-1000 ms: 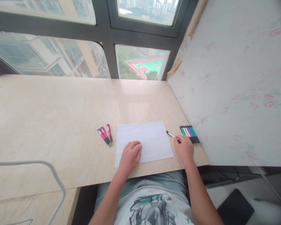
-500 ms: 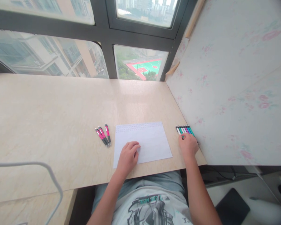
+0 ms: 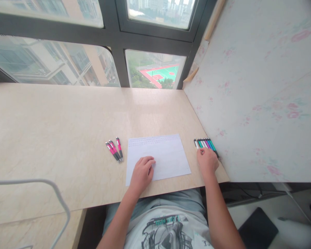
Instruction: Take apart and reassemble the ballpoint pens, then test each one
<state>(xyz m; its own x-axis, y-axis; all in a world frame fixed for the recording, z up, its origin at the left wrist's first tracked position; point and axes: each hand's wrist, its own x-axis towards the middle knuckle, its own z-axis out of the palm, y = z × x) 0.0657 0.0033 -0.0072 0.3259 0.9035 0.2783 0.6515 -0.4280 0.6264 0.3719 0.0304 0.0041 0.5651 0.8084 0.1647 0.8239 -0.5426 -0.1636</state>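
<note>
A white sheet of paper with lines of handwriting along its top lies on the table. My left hand rests on its lower left part, fingers loosely bent and holding nothing. At the right, several pens in green, white, purple and blue lie side by side in a row. My right hand is closed at the row's left end, thumb and forefinger pinching a white pen; its lower part is hidden by the hand. Left of the paper lie three pink pens with dark grips.
The tabletop runs back to a dark window frame. A flowered wall panel borders the right side, close beside the pens. A grey cable arches over the lower left.
My right hand has shifted slightly left, and the white pen at the row's left end has moved a little apart from the others. My left hand has stayed in place.
</note>
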